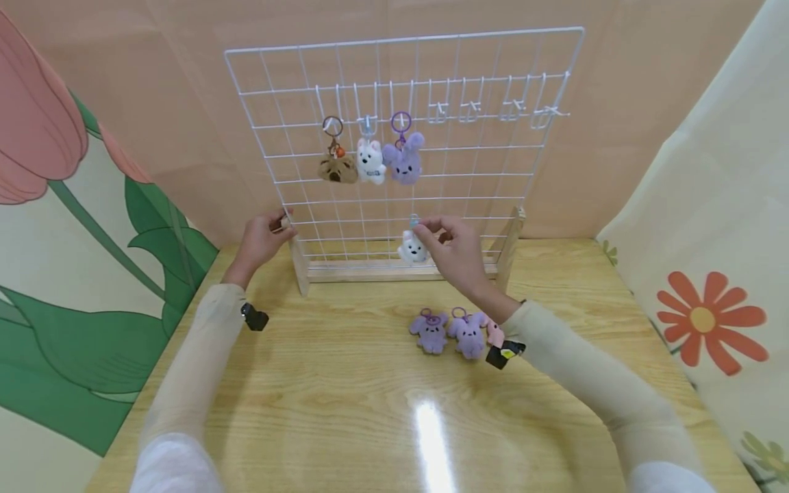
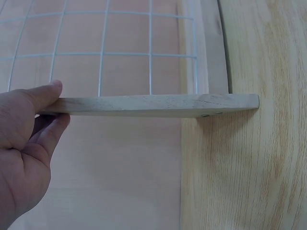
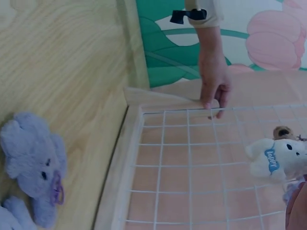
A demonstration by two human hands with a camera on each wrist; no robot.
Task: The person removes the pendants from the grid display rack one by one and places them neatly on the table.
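The white plush charm (image 1: pixel 414 249) was before the lower wire grid (image 1: pixel 403 40), its top pinched by the right hand (image 1: pixel 457 252). The left hand (image 1: pixel 261 242) gripped the grid's left wooden upright (image 2: pixel 158 105). Higher, toward the left, hung a brown charm (image 1: pixel 339 169), another white charm (image 1: pixel 371 163) and a purple charm (image 1: pixel 405 165). Nearer, two purple plushes (image 1: pixel 429 334) lay on the table (image 1: pixel 308 397).

Stand (image 2: pixel 158 103): pale wood, matt, fine grain showing.
Wire grid (image 2: pixel 102 53): metal-looking, white, smooth.
White plush (image 1: pixel 414 248): soft-looking fabric, matt.
Lilac plush (image 3: pixel 33 155): fuzzy pile, matt.
Table (image 1: pixel 333 383): wood-grain surface, glossy, light-streaked.
Backdrop (image 1: pixel 635 130): matt, faintly creased; cloth or paper, cannot tell.
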